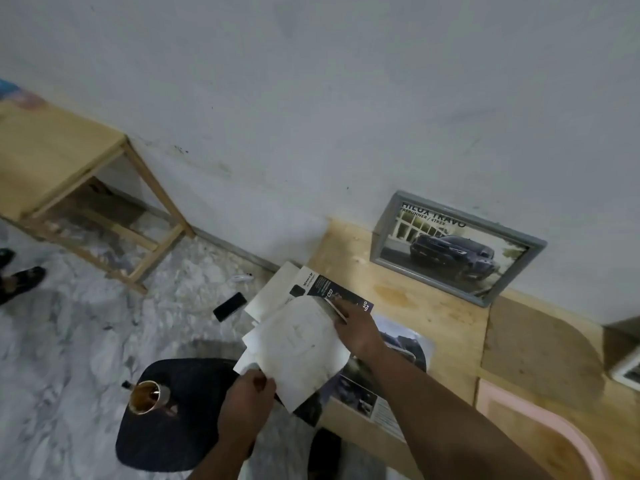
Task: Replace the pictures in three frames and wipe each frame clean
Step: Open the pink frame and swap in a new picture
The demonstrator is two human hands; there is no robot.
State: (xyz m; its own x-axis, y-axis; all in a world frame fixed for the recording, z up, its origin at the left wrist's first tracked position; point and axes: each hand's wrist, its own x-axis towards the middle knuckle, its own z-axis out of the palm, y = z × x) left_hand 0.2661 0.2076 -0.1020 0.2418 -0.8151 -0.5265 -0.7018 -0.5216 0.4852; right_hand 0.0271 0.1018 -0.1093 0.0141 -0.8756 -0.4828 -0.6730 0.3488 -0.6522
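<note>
A grey picture frame (pixel 457 247) with a dark blue truck picture leans against the white wall on the wooden table (pixel 433 320). My left hand (pixel 247 400) pinches the near edge of a stack of white sheets (pixel 298 351) over the table's left end. My right hand (pixel 356 327) pinches the stack's far corner, over a dark leaflet (pixel 332 289). Under my right forearm lies a loose car picture (pixel 405 344) flat on the table. A second white frame (pixel 627 372) shows only at the right edge. A pink frame (pixel 540 434) lies at the near right.
A black stool (pixel 180 417) with a glass of brown drink (pixel 145 396) stands left of the table. A black phone (pixel 230 306) lies on the marble floor. A wooden side table (pixel 69 188) stands at the left wall. Someone's feet in black sandals (pixel 20 278) show far left.
</note>
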